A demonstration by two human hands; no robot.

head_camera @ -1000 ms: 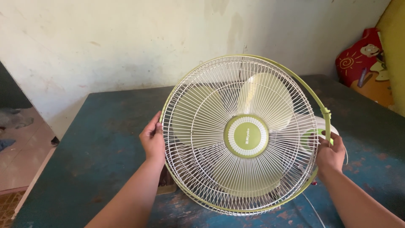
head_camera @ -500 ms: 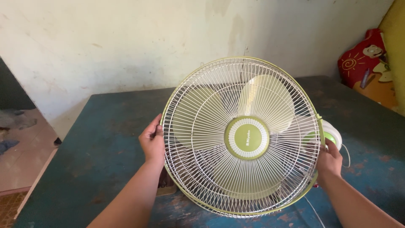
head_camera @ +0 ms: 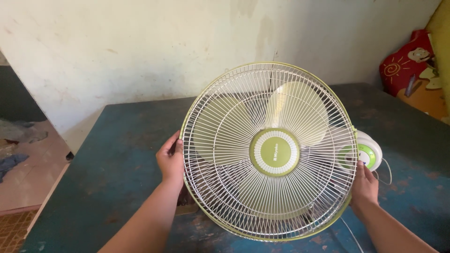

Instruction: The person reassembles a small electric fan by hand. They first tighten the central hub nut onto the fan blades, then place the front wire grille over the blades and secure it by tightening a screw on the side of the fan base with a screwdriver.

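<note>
Centre of frame, over the table: a round fan (head_camera: 269, 152) with a white wire guard, pale green rim, and a green-and-white hub disc in the middle, faces the camera. Cream blades show behind the wires. Fan sits upright-ish, tilted slightly back, its lower rim low over the table near the front edge; whether it rests on the surface or is lifted, cannot tell.

Left hand (head_camera: 170, 160) grips the guard's left edge, thumb on the front of the rim, fingers curled around behind it, closed on the fan. Right hand (head_camera: 364, 185) is on the guard's lower right edge, fingers wrapped on the rim from behind, only partly seen; looks closed on it too. Both forearms come in from the bottom of frame.

Just behind the right rim, a round white control base (head_camera: 368, 154) with a green dial face, partly hidden by the guard. Thin white cord (head_camera: 349, 234) trails from the fan's underside toward the bottom right.

Table (head_camera: 122, 154) is worn dark blue-teal with scuffed patches. Small brownish object under the fan's left lower rim, too hidden to identify. Behind the table, a stained off-white wall (head_camera: 140, 51). Far right, a red cushion (head_camera: 408, 65) with cartoon print leans in the corner. Left, tiled floor (head_camera: 28, 173) with crumpled cloth.
</note>
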